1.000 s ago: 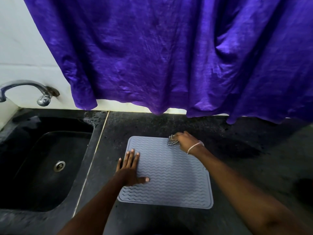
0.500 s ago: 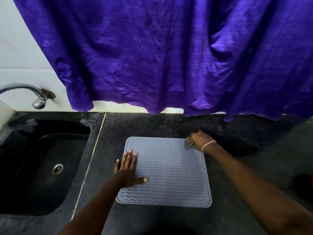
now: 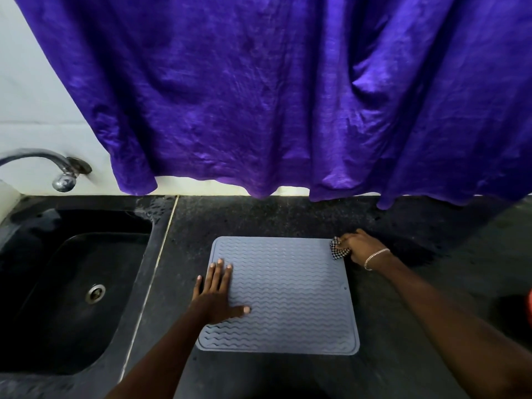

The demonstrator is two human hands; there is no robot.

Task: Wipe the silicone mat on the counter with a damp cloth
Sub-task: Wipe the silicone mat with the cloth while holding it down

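A grey silicone mat (image 3: 290, 295) with wavy ridges lies flat on the dark counter (image 3: 259, 217). My left hand (image 3: 214, 295) presses on the mat's left part with straight, spread fingers. My right hand (image 3: 358, 246), with a bracelet on its wrist, grips a small black-and-white checked cloth (image 3: 337, 250) bunched up at the mat's far right corner. Most of the cloth is hidden inside the fingers.
A black sink (image 3: 63, 283) with a round drain (image 3: 95, 293) lies to the left, under a metal tap (image 3: 62, 174). A purple curtain (image 3: 288, 96) hangs over the counter's back edge. Something red (image 3: 529, 306) shows at the right border.
My right hand has slid the cloth rightwards along the mat's far edge, from near its middle to the far right corner. My left hand has stayed pressed on the mat.
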